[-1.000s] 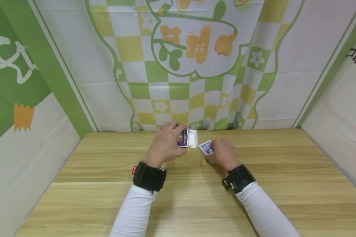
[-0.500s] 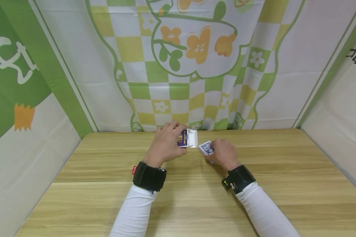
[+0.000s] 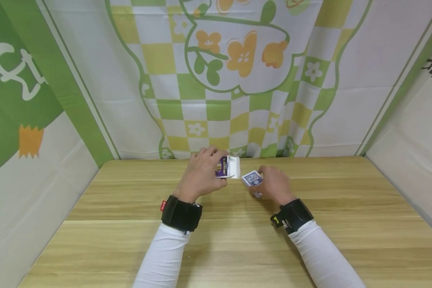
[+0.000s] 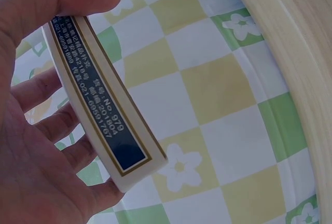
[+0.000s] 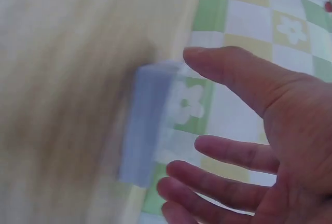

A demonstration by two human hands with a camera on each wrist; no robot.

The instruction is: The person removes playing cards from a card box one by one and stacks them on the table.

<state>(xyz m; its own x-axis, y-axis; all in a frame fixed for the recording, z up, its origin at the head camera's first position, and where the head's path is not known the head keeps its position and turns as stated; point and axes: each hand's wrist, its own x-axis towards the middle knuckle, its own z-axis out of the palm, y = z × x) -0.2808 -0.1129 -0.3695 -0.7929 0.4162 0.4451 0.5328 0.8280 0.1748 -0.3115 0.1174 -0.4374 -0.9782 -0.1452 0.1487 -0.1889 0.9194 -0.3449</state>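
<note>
My left hand (image 3: 203, 174) holds a purple and white playing card box (image 3: 221, 168) by its edges, thumb on one side and fingers on the other. The flap end of the box points right and stands open, its white inside showing. In the left wrist view, the narrow side of the box (image 4: 104, 99) carries printed text. A deck of blue-backed cards (image 3: 252, 178) lies on the table right of the box. Beside it is my right hand (image 3: 275, 184). In the right wrist view, the thumb and fingers are spread apart from the blurred deck (image 5: 148, 125).
The wooden table (image 3: 230, 248) ends at the back against a hanging checked cloth (image 3: 223, 108) with flowers. More cloth hangs at the left and right sides. Each wrist wears a black strap, such as the left strap (image 3: 181, 214).
My right hand has loosened from the card deck and drawn slightly to the right, showing more of the top card. The left hand and the box stay where they were.
</note>
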